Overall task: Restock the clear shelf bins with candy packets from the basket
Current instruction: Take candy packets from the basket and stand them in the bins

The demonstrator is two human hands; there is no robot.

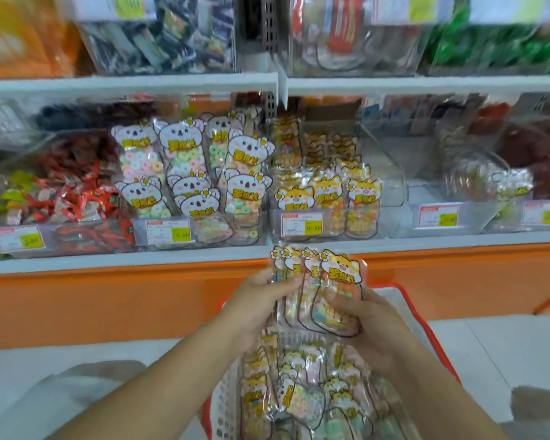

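Above the white basket [226,395], the left hand [261,300] and right hand [373,328] both grip a fanned stack of orange cat-faced candy packets [334,281], fingers curled round its sides. More packets [299,398] lie in the basket. On the shelf behind, a clear bin [391,192] holding matching packets stands beside koala packets [181,144].

Both forearms extend forward (bare, converging at centre), left hand [257,302] and right hand [375,327] each gripping opposite sides of one fanned bunch of candy packets [340,270].
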